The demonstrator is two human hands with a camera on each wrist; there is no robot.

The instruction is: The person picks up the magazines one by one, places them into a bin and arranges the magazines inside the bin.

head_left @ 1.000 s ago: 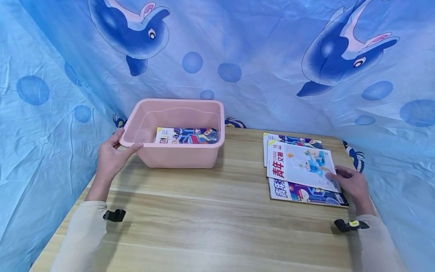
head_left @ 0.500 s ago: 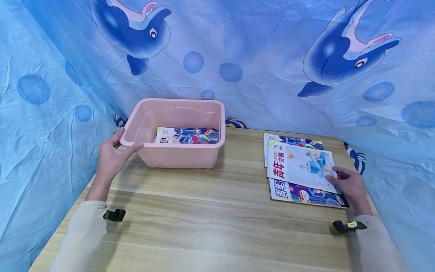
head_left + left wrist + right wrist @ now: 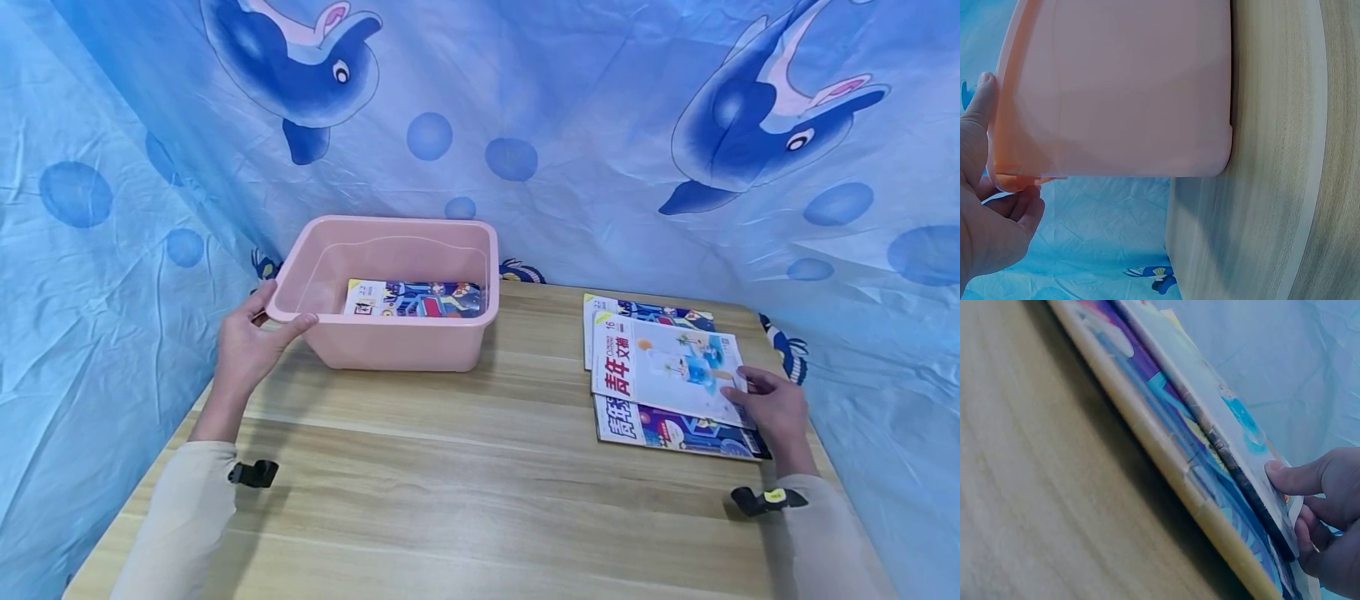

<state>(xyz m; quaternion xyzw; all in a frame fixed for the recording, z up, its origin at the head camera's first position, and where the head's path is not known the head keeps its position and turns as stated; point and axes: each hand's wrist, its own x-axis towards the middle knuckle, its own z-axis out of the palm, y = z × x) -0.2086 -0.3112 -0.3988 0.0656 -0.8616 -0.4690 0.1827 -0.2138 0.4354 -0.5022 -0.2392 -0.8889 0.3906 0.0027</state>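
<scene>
My left hand (image 3: 251,346) grips the near left corner of the rim of a pink plastic bin (image 3: 397,346), thumb over the front rim and fingers round the side. Inside the bin lies a colourful magazine (image 3: 431,300). On the right, my right hand (image 3: 772,408) pinches the right edge of a white magazine (image 3: 675,362) with red lettering, its thumb (image 3: 1288,478) on the cover and fingers at the edge. This white magazine overlaps a purple-blue magazine (image 3: 675,429) in front and another colourful magazine (image 3: 648,308) behind.
A wooden table (image 3: 465,492) carries everything. Blue curtain (image 3: 585,200) with dolphin prints hangs close behind the bin and along both sides. Each wrist wears a small black camera mount (image 3: 253,473).
My right hand and the white magazine's right edge have shifted only slightly. My left hand keeps the same hold on the bin's rim.
</scene>
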